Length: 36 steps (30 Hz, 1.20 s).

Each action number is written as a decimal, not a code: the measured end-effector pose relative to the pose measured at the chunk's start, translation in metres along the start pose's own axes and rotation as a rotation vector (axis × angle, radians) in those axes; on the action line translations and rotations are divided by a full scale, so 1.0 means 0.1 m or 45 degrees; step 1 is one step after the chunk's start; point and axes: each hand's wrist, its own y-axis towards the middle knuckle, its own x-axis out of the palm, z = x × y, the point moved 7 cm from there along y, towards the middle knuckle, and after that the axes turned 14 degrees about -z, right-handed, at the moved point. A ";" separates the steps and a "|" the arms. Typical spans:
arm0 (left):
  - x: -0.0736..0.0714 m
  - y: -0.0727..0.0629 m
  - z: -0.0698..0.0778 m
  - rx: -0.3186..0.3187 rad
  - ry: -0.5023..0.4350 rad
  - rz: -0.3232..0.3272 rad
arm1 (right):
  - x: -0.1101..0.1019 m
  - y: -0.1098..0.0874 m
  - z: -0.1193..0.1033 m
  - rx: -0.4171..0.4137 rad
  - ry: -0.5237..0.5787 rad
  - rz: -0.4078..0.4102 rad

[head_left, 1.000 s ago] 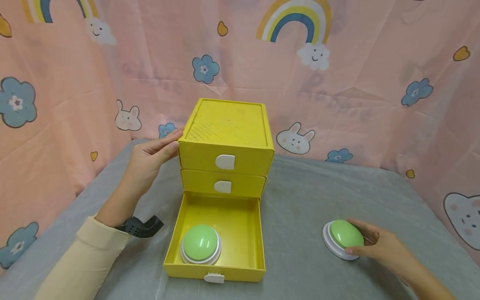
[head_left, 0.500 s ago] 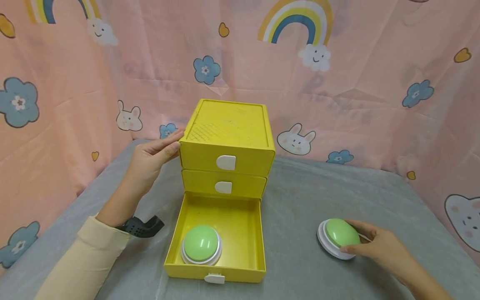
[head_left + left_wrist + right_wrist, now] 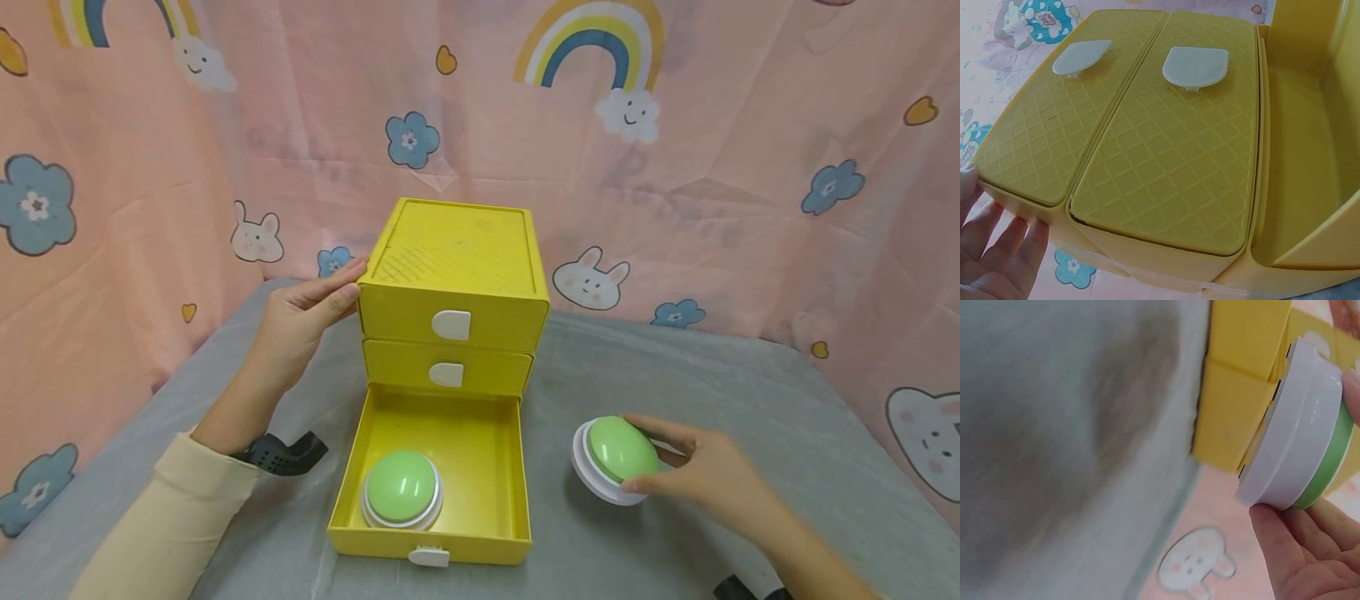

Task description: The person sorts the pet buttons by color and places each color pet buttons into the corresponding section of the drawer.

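A yellow drawer unit (image 3: pixel 461 250) stands mid-table, its two upper drawers closed and its bottom drawer (image 3: pixel 483 450) pulled out. Inside that drawer, at the front left, sits a green-domed push button (image 3: pixel 401 487) on a white base. My left hand (image 3: pixel 296 317) touches the unit's upper left side with extended fingers (image 3: pixel 1029 256). To the drawer's right, my right hand (image 3: pixel 701 471) holds a second green-domed push button (image 3: pixel 621 450) by its edge, thumb and fingers on opposite sides. Tilted in the right wrist view, that button (image 3: pixel 1300 425) shows its white base raised off the table.
Grey cloth (image 3: pixel 735 392) covers the table. A pink patterned curtain (image 3: pixel 480 175) hangs behind and at both sides. White tabs (image 3: pixel 450 325) serve as drawer handles. A black wrist strap (image 3: pixel 281 454) is on the left wrist.
My right hand has lifted the green-domed push button and carried it left, toward the pulled-out drawer. My left hand, the drawer unit and the button in the drawer stay put.
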 end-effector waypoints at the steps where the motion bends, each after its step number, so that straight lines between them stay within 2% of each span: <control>1: 0.00 0.00 0.00 0.002 -0.001 0.001 | 0.02 0.02 -0.04 -0.011 0.011 0.000; 8: 0.00 0.00 0.02 0.014 -0.001 -0.002 | 0.20 0.16 -0.33 -0.127 0.104 -0.043; 20: -0.01 0.00 0.02 0.016 0.003 -0.001 | 0.40 0.38 -0.70 -0.245 0.178 -0.120; 28: 0.00 -0.01 0.01 -0.016 0.021 0.008 | 0.54 0.49 -0.81 -0.293 0.213 -0.168; 36: 0.00 0.00 0.01 0.008 0.011 0.010 | 0.64 0.56 -0.91 -0.335 0.180 -0.178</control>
